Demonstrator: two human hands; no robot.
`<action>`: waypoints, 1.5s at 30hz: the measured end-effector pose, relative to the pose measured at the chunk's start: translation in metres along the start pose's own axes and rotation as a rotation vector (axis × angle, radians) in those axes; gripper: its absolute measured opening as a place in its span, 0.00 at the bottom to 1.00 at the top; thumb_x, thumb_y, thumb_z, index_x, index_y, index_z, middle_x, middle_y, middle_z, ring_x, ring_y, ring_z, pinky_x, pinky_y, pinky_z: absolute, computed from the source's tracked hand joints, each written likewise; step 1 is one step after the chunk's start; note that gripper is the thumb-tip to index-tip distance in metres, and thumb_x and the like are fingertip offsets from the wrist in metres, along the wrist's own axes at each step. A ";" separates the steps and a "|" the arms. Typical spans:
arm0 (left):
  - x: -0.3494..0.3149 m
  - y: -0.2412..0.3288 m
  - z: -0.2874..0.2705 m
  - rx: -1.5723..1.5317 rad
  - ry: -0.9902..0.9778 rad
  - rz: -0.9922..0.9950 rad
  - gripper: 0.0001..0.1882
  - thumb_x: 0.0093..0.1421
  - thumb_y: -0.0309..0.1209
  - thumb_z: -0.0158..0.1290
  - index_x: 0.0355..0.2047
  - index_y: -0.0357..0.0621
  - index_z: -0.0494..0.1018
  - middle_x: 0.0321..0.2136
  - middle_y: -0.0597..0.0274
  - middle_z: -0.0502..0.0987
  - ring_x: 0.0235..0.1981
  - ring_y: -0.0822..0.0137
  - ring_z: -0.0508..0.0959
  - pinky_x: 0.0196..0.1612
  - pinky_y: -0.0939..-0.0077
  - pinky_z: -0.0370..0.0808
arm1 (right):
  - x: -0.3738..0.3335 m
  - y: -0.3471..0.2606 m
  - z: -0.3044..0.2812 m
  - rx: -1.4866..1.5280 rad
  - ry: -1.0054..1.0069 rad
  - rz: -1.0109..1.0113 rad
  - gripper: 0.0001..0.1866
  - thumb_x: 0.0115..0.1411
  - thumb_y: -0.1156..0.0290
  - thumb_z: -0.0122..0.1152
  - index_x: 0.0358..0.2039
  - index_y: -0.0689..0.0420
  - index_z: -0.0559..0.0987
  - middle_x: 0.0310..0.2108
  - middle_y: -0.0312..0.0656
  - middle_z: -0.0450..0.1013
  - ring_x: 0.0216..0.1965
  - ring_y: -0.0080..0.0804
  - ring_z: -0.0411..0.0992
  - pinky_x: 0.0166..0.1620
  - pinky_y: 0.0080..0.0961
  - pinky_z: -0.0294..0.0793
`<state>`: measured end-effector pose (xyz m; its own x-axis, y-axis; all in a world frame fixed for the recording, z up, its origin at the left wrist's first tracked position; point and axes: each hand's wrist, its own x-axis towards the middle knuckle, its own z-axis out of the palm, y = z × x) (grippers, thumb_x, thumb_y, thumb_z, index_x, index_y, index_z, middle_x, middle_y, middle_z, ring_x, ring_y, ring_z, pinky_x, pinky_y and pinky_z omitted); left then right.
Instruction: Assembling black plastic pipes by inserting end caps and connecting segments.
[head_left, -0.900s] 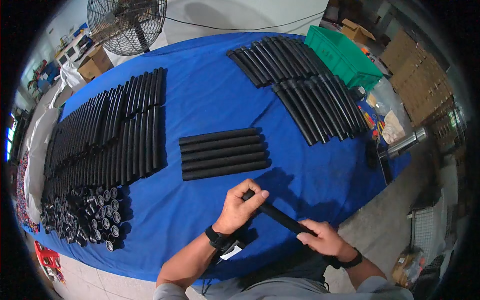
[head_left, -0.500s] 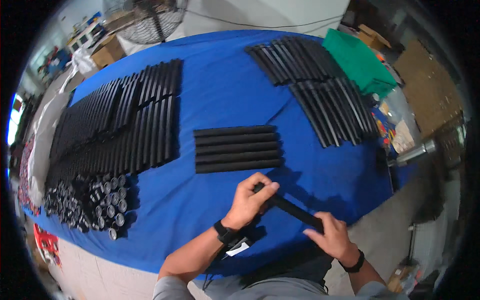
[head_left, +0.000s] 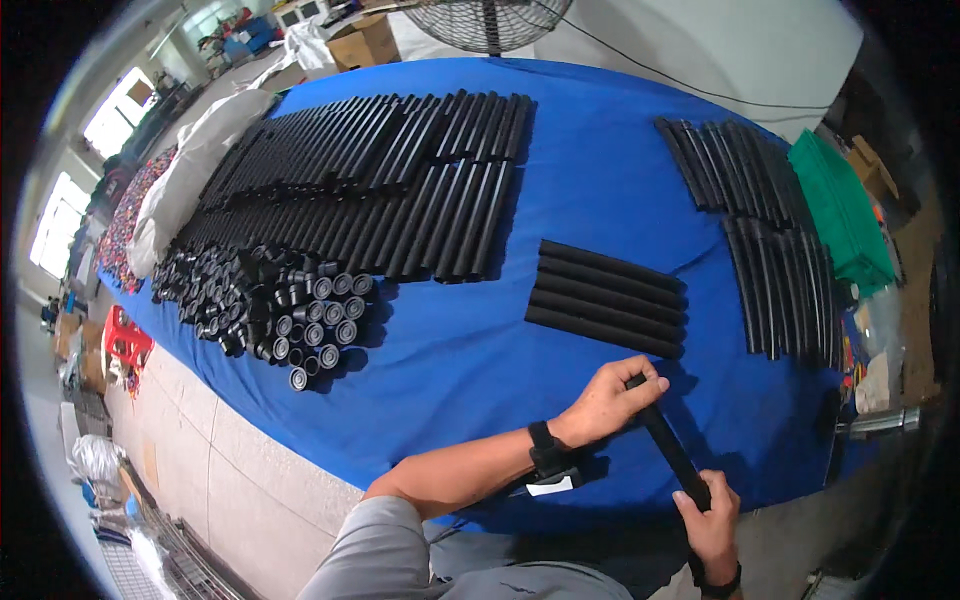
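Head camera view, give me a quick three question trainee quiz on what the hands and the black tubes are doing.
1. True or false: both hands grip one black tube.
2. How many loose tubes lie in the small group just beyond the left hand?
A. two B. four C. nine
3. Fill in: the table is covered by a ____ cloth.

Key
1. True: the left hand holds the far end, the right hand the near end.
2. B
3. blue
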<state>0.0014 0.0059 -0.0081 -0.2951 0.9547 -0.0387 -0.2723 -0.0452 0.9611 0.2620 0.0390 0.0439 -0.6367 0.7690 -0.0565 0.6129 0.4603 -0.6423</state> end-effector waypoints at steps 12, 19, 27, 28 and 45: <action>-0.003 0.009 0.001 -0.151 -0.118 -0.126 0.12 0.65 0.38 0.54 0.29 0.46 0.69 0.15 0.76 0.65 0.13 0.85 0.61 0.14 0.85 0.53 | 0.002 -0.007 -0.024 0.435 -0.275 0.553 0.14 0.51 0.75 0.64 0.38 0.65 0.74 0.31 0.46 0.74 0.34 0.36 0.73 0.40 0.30 0.71; 0.004 0.004 0.002 -0.068 -0.043 -0.021 0.12 0.65 0.37 0.55 0.28 0.46 0.68 0.14 0.77 0.63 0.13 0.84 0.61 0.15 0.84 0.54 | -0.001 0.011 -0.003 0.000 0.046 0.015 0.12 0.53 0.75 0.63 0.36 0.62 0.72 0.27 0.42 0.74 0.20 0.21 0.67 0.24 0.19 0.65; -0.003 0.010 -0.003 -0.173 -0.069 -0.126 0.11 0.64 0.35 0.56 0.29 0.45 0.68 0.14 0.76 0.65 0.13 0.84 0.62 0.14 0.84 0.54 | -0.001 0.002 -0.006 0.347 -0.020 0.249 0.10 0.52 0.76 0.62 0.35 0.62 0.73 0.26 0.37 0.73 0.21 0.17 0.66 0.25 0.18 0.65; -0.001 0.006 -0.003 -0.145 -0.040 -0.099 0.10 0.64 0.35 0.56 0.29 0.46 0.69 0.14 0.76 0.65 0.13 0.84 0.62 0.14 0.84 0.54 | -0.001 -0.002 0.002 0.242 0.095 0.080 0.10 0.51 0.76 0.63 0.34 0.62 0.74 0.26 0.37 0.73 0.22 0.18 0.67 0.27 0.19 0.66; 0.003 0.011 0.003 -0.158 -0.001 -0.145 0.09 0.64 0.35 0.56 0.28 0.46 0.71 0.14 0.74 0.67 0.11 0.82 0.63 0.12 0.84 0.56 | 0.000 0.019 -0.030 0.428 -0.158 0.392 0.14 0.51 0.70 0.66 0.37 0.61 0.75 0.31 0.38 0.74 0.31 0.24 0.71 0.37 0.26 0.72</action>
<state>0.0003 0.0091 0.0031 -0.2417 0.9547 -0.1734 -0.4524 0.0473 0.8906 0.2875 0.0607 0.0549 -0.4831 0.7553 -0.4429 0.5941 -0.0888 -0.7995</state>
